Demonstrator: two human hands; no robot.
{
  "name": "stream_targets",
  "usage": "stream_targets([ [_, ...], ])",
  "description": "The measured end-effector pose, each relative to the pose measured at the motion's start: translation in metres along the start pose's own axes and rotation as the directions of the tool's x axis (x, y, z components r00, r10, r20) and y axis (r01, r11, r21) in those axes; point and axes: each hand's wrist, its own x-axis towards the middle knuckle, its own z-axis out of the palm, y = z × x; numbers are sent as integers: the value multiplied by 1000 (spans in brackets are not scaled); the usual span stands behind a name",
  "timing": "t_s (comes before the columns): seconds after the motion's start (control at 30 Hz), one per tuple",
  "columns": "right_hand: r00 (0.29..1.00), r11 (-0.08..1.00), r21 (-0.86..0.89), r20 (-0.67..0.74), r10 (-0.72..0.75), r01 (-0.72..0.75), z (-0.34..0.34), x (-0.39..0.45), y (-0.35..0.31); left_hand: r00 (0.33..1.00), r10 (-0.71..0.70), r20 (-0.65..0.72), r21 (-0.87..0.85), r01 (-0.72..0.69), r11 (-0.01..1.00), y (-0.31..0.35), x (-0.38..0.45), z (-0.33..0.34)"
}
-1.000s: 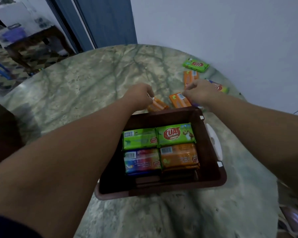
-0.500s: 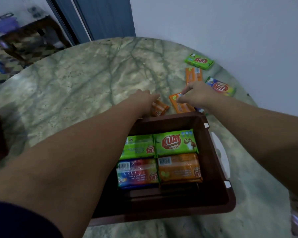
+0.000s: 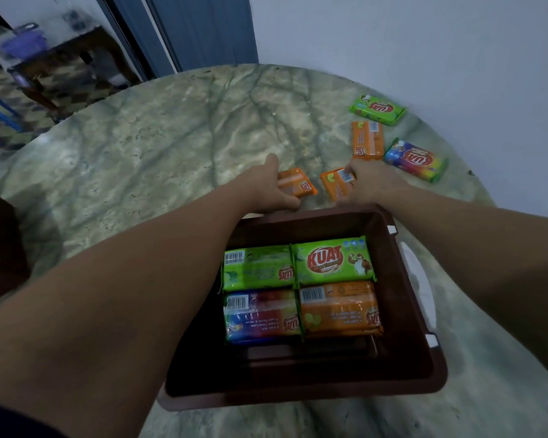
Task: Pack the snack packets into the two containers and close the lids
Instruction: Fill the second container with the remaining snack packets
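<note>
Green-veined marble covers the round table (image 3: 146, 147) that fills the view, set against a pale wall. Nearest sits a brown plastic container (image 3: 405, 368), open, with four snack packets lying flat inside: a blue-red one (image 3: 261, 316) and an orange one (image 3: 339, 308) in front, two green ones (image 3: 298, 265) behind. Just past its far rim, the left hand (image 3: 268, 188) curls around an orange packet (image 3: 298, 183), and the right hand (image 3: 372, 181) pinches another orange packet (image 3: 337, 183). Farther off lie an orange packet (image 3: 367, 140), a rainbow-coloured one (image 3: 415, 159) and a green one (image 3: 377, 109).
</note>
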Motion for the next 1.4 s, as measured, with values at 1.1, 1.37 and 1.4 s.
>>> stream_targets([
  [1.1,928,821,545,-369,52,171,-32,-62,-37,916,2,-401,-119,-55,991,17,-86,-29],
  [1.37,892,851,424,-440,-105,309,-16,-122,-27,899,88,-429,-10,-102,995,22,-144,-21],
  [1.4,888,856,403,-442,-127,323,-14,-129,-26,902,92,-423,-7,-105,994,22,-150,-19],
])
